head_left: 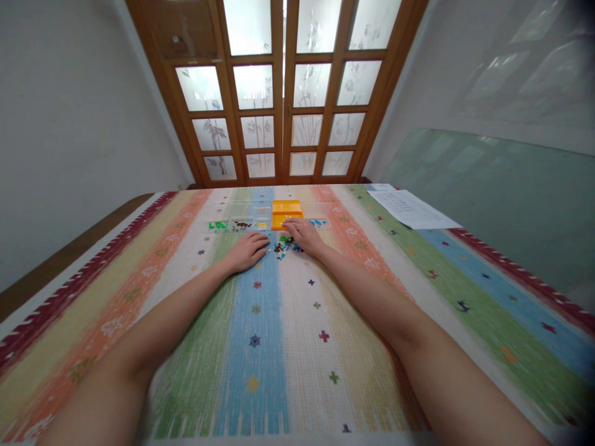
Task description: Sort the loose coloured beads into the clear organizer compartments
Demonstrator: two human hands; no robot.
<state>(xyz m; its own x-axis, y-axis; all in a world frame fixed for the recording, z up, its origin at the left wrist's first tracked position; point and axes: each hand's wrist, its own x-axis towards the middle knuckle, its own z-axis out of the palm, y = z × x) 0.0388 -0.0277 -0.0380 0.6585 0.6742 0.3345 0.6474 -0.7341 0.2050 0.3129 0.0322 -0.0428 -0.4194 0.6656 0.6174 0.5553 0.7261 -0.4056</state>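
My left hand lies on the striped tablecloth, fingers stretched out flat, just left of a loose heap of small coloured pieces. The heap mixes green, blue, brown and pale bits. My right hand reaches over the front right of an open orange box. Its fingertips are drawn together inside the box's near half; whatever they hold is too small to make out. Clear trays to either side hold sorted pieces: green pieces, brown pieces and yellow pieces on the left, blue pieces on the right.
A striped, patterned tablecloth covers the table. Printed white sheets lie at the far right. Beyond the table's far edge stand wooden doors with glass panes. A pale green glass-like panel leans along the right wall.
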